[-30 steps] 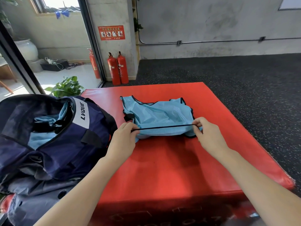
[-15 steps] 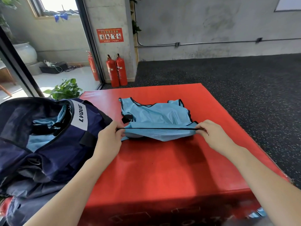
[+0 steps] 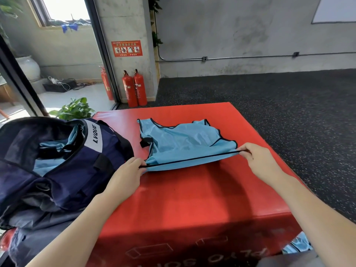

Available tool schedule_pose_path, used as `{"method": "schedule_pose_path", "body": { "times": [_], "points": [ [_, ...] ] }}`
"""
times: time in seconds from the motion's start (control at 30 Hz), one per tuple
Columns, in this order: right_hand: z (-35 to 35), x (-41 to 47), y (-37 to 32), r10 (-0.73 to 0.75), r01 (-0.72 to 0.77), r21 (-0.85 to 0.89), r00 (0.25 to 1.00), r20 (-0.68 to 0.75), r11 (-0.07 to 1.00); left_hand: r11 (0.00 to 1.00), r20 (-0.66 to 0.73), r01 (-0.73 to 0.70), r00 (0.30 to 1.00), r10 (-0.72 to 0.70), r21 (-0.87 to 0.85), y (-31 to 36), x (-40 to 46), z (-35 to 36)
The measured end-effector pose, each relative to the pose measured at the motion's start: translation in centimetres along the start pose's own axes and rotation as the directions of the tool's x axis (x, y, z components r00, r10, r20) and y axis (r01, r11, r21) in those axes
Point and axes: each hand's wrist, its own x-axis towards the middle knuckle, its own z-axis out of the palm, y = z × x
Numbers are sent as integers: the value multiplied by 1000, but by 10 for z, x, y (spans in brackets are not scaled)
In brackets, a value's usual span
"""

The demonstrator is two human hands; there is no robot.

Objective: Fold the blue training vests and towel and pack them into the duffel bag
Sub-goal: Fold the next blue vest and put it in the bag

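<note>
Pinching the blue vest's black-trimmed hem taut, left hand and right hand are each gripping one corner above the red plyo box; duffel bag is sitting alongside.

You are looking down at a red padded box with a light blue training vest lying on its top. Your left hand pinches the near black-trimmed hem at its left end, and your right hand pinches the same hem at its right end, holding it stretched taut and raised off the box. To your left, touching the box, sits an open navy duffel bag with blue fabric showing inside. Beyond stand red fire extinguishers against a concrete pillar, and a leafy plant.
</note>
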Motion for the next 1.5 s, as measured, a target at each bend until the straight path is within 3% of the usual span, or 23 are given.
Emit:
{"method": "schedule_pose_path", "body": {
  "times": [0.1,0.2,0.4,0.57,0.73,0.87,1.0,1.13,1.37,1.5],
  "points": [
    [-4,-8,7,14,-14,-10,1000,1,1000,993,92,49,994,-59,109,-5,-8,-6],
    [-5,-18,14,15,-14,-31,999,38,999,981,94,66,992,-84,185,-10,-15,-11],
    [-5,-38,26,-23,61,-201,982,186,978,987,56,-33,998,24,156,-16,-35,-11],
    [-5,-49,29,36,139,-403,916,399,904,972,300,-162,948,106,170,-19,-61,-7],
    [-6,-51,11,23,131,-424,941,338,896,961,251,-228,950,184,156,-7,-71,-5],
    [8,-41,-6,-41,114,-312,972,232,943,972,190,-197,967,172,125,4,-61,-5],
    [28,-20,-26,-81,145,-246,964,253,959,990,70,-113,992,107,85,7,-33,-2],
    [50,8,-38,-139,201,-209,950,278,957,1000,34,-17,999,16,14,0,7,10],
    [75,56,-30,-112,256,-316,905,411,913,996,135,-2,991,-9,84,-15,55,30],
    [74,76,-15,-37,224,-361,888,458,905,997,169,71,983,-72,14,-26,66,30]
  ]
}}
